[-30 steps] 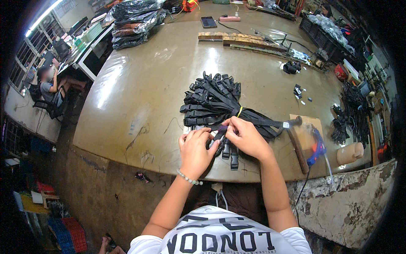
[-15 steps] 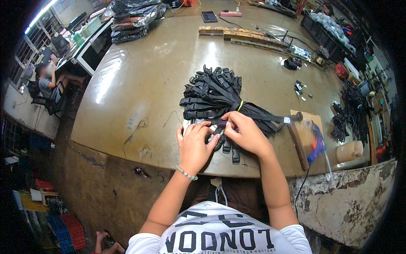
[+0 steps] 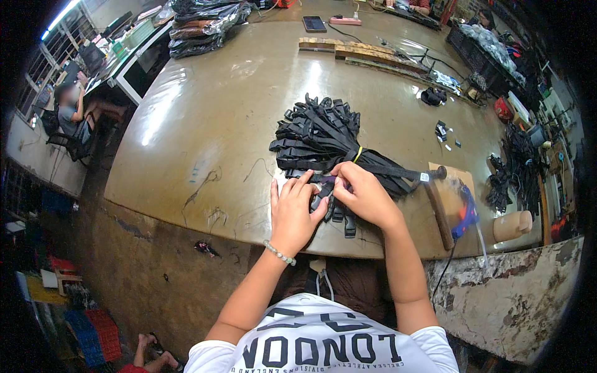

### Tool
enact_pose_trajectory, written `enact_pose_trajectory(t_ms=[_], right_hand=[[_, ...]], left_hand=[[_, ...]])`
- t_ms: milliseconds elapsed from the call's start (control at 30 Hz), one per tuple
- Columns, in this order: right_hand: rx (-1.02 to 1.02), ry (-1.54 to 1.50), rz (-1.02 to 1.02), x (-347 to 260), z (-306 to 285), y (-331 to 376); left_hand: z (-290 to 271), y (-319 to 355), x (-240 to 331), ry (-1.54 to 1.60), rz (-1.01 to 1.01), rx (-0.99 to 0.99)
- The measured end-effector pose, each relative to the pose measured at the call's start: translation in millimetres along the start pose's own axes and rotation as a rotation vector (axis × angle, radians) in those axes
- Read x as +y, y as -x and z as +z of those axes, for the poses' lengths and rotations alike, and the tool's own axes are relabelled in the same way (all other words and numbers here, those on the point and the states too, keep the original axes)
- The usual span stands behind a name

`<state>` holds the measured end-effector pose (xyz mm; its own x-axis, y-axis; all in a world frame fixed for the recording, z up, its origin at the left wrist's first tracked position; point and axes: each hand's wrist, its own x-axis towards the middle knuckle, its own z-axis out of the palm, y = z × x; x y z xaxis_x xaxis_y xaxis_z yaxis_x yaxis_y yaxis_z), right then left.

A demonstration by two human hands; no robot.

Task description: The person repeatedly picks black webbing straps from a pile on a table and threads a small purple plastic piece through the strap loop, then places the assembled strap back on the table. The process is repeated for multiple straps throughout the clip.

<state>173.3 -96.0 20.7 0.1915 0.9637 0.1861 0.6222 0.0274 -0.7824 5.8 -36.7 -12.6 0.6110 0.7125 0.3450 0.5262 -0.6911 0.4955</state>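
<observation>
A large bundle of black webbing straps (image 3: 305, 133) with plastic buckles lies fanned out on the table, bound by a yellow tie (image 3: 358, 154). Just below it, my left hand (image 3: 292, 208) has its outer fingers spread over the straps, while thumb and index close on a short black strap (image 3: 324, 194). My right hand (image 3: 365, 194) pinches the same strap's upper end between thumb and bent fingers. Both hands partly hide it. Buckle ends (image 3: 349, 227) stick out beneath my hands near the table's front edge.
Right of the bundle lie a hammer (image 3: 440, 208), a blue glue gun (image 3: 465, 214) and a beige container (image 3: 513, 226). Wooden bars (image 3: 373, 55) and a phone (image 3: 314, 24) lie farther back. Plastic-wrapped goods (image 3: 208, 28) are stacked far left. A person (image 3: 74, 115) sits beyond the table's left side.
My left fingers have straightened and spread somewhat over the straps. My right hand keeps its pinch with little movement. The whole view has shifted slightly.
</observation>
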Motion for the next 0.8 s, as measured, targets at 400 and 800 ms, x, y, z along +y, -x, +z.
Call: enact_pose_trajectory(t_ms=[400, 800], right_hand=[[0.001, 0.076, -0.135, 8.6, 1.3, 0.7], [0.106, -0.349, 0.162, 6.5, -0.3, -3.5]], left_hand=[[3.2, 2.7, -1.7, 0.009, 0.004, 0.011], [-5.0, 5.5, -4.2, 0.032, -0.012, 0.062]])
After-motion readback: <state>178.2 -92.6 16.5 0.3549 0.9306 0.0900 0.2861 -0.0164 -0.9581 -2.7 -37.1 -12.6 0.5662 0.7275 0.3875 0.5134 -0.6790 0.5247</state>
